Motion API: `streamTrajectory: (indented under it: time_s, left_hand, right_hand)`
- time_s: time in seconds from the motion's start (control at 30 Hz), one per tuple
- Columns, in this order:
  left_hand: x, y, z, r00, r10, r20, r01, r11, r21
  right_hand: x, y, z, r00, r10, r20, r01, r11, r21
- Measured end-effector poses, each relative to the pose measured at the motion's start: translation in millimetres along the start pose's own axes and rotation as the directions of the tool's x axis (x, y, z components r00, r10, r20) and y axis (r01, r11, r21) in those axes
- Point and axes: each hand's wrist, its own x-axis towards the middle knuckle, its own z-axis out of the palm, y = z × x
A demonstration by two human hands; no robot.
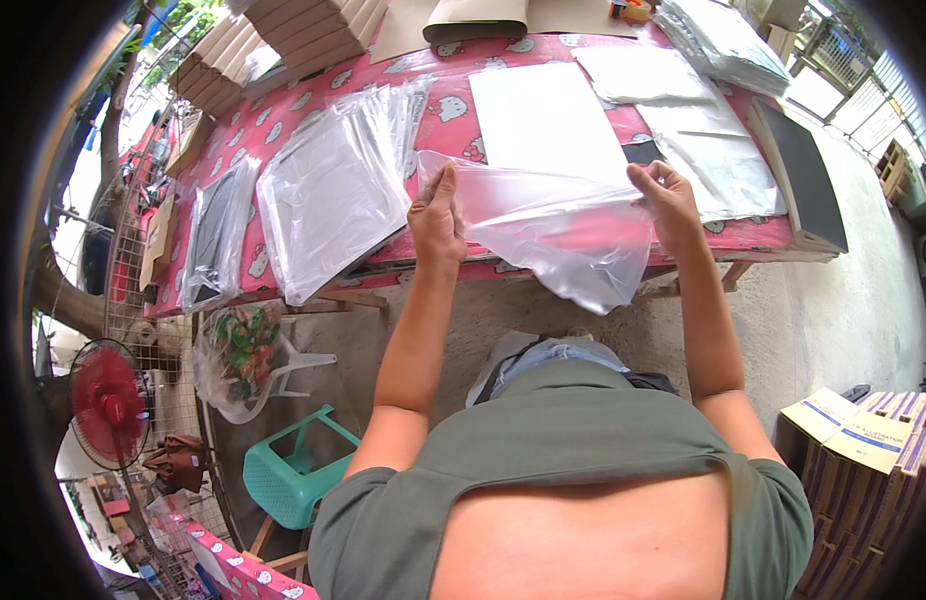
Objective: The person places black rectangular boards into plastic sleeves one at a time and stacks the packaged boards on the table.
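The left hand (436,215) pinches 1 top corner of the clear, floppy plastic bag (553,235), held in the air at the near edge of the pink-patterned table (453,110); the right hand (666,200) pinches the other corner. Likely best done by rubbing each corner's 2 layers apart, keeping the mouth taut before the white rectangular sheet (543,120).

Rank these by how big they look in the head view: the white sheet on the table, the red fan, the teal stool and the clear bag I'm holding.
1. clear bag, though it sits nearer the camera
2. white sheet, close behind it
3. teal stool
4. red fan, about like the stool, so unsure
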Motion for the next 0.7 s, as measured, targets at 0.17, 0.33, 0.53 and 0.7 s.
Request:
streamTrajectory:
  time_s: [0.17, 0.33, 0.53, 0.7]
  left_hand:
    - [3, -16, 14, 0.986, 0.152, -0.071, -0.157, 0.985, -0.073]
    - [5, -22, 24, 0.986, 0.115, -0.123, -0.128, 0.986, -0.108]
    - [5, -35, 36, 0.956, 0.251, -0.150, -0.252, 0.968, 0.016]
    - [-12, -55, 33, 0.957, 0.286, 0.047, -0.290, 0.941, 0.175]
  right_hand:
    - [-5, 2, -3, 0.990, -0.142, 0.002, 0.140, 0.973, -0.182]
    - [-5, 12, -4, 0.965, -0.254, 0.064, 0.234, 0.725, -0.648]
    - [11, 20, -24, 0.980, -0.158, 0.121, 0.177, 0.970, -0.164]
    - [20, -2, -20, 0.968, -0.186, 0.171, 0.108, 0.916, 0.386]
